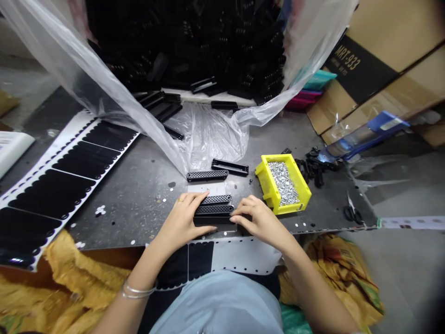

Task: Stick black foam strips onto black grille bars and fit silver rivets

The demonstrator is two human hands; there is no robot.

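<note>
Three black bars (213,210), at least two with a crosshatched top, lie side by side near the table's front edge. My left hand (182,213) spans their left ends, the fingers on the far side and the thumb along the near side. At the right ends is my right hand (259,218), its fingers curled and thumb and forefinger close together; whether a small part is between them I cannot make out. Just beyond lie another crosshatched bar (207,176) and an open black frame-like bar (230,167). A yellow bin (262,183) of small silvery pieces stands right of them.
A clear plastic bag (215,134) spills many black parts at the back. Sheets of black scalloped stickers (73,167) lie left. To the right are scissors (352,211), small black pieces (314,169), a blue-ended clear container (361,137) and cardboard boxes (375,69).
</note>
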